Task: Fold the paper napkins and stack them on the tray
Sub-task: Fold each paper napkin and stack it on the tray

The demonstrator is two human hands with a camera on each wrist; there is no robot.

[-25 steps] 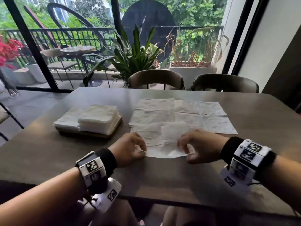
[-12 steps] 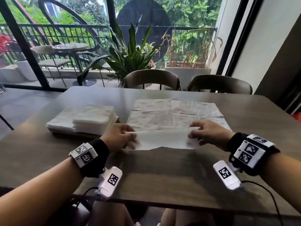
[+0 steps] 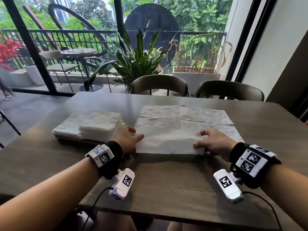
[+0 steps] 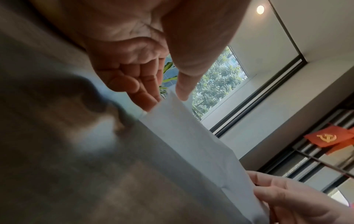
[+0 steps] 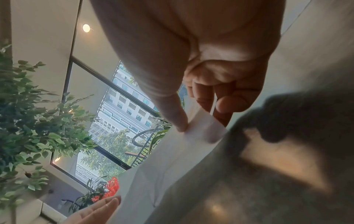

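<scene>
A white paper napkin [image 3: 168, 144], folded in half, lies on the dark table [image 3: 166, 180] in front of me. My left hand [image 3: 136, 133] pinches its left end between thumb and nearly straight fingers [image 4: 147, 104]. At the right end, my right hand [image 3: 200, 139] pinches the napkin with the thumb on top; the right wrist view shows the corner [image 5: 206, 131] between thumb and fingers. Several unfolded napkins [image 3: 191, 115] lie spread flat just behind. To the left stands a wooden tray [image 3: 70, 140] bearing two piles of folded napkins [image 3: 100, 125].
Two chairs [image 3: 160, 85] stand at the table's far side, with a potted plant [image 3: 136, 60] and glass doors behind them. Cables run from the wrist cameras [image 3: 123, 182] over the near table edge.
Both hands carried the napkin's near edge up and away from me, folding it in half. The folded napkin now lies flat, with the hands still at its ends.
</scene>
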